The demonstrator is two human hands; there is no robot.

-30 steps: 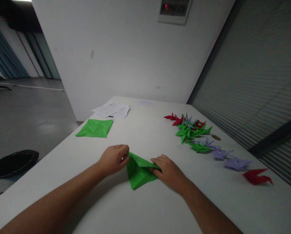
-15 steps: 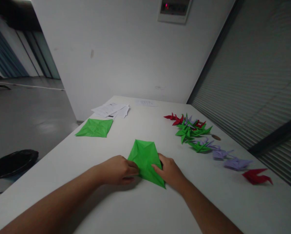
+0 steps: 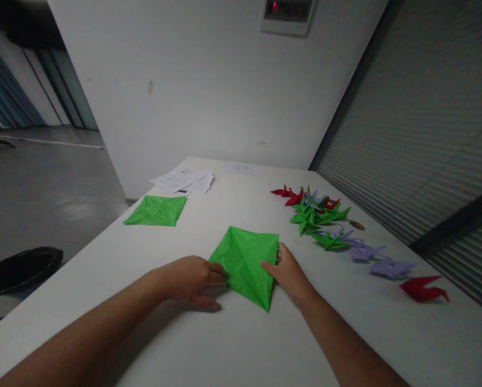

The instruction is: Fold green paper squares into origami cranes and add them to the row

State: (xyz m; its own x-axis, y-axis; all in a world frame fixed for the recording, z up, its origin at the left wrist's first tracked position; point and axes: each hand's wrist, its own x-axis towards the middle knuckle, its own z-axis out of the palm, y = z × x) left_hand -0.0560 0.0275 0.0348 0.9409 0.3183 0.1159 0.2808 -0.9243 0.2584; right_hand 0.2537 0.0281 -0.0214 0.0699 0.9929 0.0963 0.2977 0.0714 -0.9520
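A creased green paper square lies spread like a diamond on the white table in front of me. My left hand pinches its left corner, fingers closed on the paper. My right hand holds the right edge, thumb on top and fingers under the sheet. Both forearms reach in from the bottom of the view.
A second green creased sheet lies at the far left, with white printed papers behind it. Several folded paper cranes in red, green and lilac run along the right side, ending with a red crane. A black bin sits on the floor, left.
The green paper, folded small a second ago, has been opened out into a wide flat diamond. My right hand moved right and farther away with its edge; my left slid nearer.
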